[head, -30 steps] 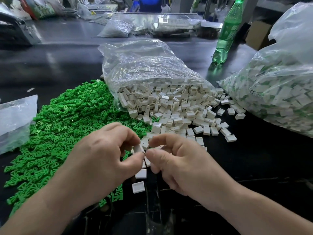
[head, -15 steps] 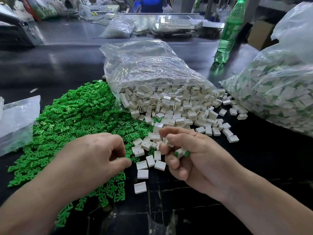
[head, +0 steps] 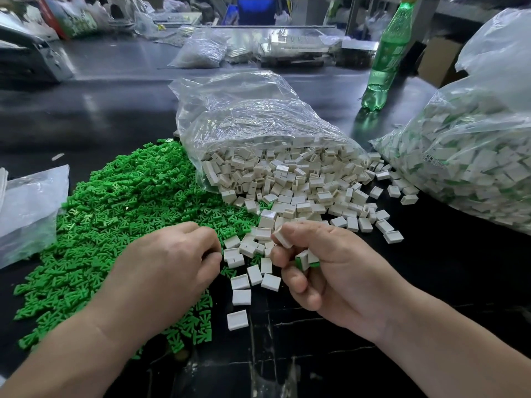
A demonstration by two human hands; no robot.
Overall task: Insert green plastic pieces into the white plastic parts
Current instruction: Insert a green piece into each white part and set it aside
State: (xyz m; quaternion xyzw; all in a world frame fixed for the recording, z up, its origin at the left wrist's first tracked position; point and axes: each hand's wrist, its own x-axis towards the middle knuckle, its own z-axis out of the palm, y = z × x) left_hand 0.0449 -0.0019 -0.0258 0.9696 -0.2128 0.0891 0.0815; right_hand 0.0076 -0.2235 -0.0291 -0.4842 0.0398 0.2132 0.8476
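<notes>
Judging progress: early, most stock unassembled. Heap of small green plastic pieces (head: 120,219) covers the dark desk (head: 115,110) from 9 to 11 o'clock of the hands. Small white box-shaped plastic parts (head: 301,191) spill out of a clear plastic bag (head: 244,122) at 12 o'clock, none with green showing. Bulging clear sack (head: 474,156) at 2 o'clock holds white parts with green in them, likely the finished lot. Right hand (head: 339,271) pinches one white part (head: 283,238) between thumb and forefinger, lower fingers curled round a few white-and-green assembled pieces (head: 307,261). Left hand (head: 166,265) lies knuckles-up at the green heap's 3 o'clock edge, fingers curled under; fingertips hidden, so cannot tell if it grips a green piece. Number of pieces in the right palm unclear. Sack cut off by the frame edge. Clutter on the far desk too blurred to name, bar a green plastic bottle (head: 388,58) at 1 o'clock.
</notes>
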